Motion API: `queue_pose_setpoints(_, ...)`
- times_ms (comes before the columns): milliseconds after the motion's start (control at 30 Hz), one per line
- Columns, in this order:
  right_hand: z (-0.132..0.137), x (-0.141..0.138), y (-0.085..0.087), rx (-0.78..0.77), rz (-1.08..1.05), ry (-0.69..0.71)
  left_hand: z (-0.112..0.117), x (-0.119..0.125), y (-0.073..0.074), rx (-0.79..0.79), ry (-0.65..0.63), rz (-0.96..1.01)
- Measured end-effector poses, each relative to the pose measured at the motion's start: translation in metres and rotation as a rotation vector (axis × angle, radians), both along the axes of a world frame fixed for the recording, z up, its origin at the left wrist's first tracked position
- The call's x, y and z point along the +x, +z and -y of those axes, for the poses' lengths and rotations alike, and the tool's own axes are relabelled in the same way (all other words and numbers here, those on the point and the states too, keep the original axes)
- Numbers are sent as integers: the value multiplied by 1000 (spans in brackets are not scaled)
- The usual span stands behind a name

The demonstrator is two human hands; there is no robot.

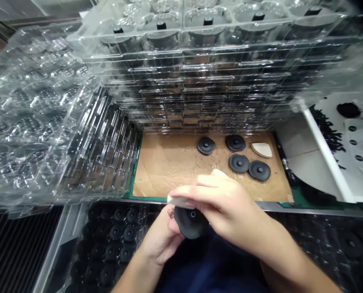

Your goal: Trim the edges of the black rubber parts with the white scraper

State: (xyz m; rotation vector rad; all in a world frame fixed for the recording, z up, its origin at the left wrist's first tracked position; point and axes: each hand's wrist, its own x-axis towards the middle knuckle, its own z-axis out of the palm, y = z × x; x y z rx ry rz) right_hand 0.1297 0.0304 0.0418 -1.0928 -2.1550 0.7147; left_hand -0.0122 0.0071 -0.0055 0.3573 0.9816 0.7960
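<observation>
In my left hand (160, 238) is a black disc (188, 226) with a small raised hub at its middle, tilted up below the cardboard's front edge. My right hand (227, 201) pinches a thin whitish pad (179, 201) against the disc's upper rim. The fingers of my right hand partly cover both. Beyond my hands, several similar black discs, such as one nearest the left (206, 145), lie on the brown cardboard sheet (166, 162). A cream-coloured wedge-like piece (262, 149) lies to their right.
Tall stacks of clear plastic trays (199, 81) rise at the back, and another stack (31, 122) stands on the left. Trays of black discs (111, 240) sit low at the front left. A white bin (324, 154) with small black parts (328, 126) beside it stands right.
</observation>
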Motion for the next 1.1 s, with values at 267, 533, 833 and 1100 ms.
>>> queue_pose_setpoints(267, -17, 9, -22, -65, -190, -115, -4, -5, -1, 19, -14, -118)
queue_pose_setpoints(533, 0, 30, -125, -329, -27, -461, -8, -15, -10, -32, 168, 210)
queue_pose_setpoints(833, 25, 24, -147, -279, 114, -578, -17, -10, -12, -57, 287, 184)
queue_pose_setpoints(1100, -6, 16, -65, -196, -63, -539, -13, -3, -14, 5, 254, 155)
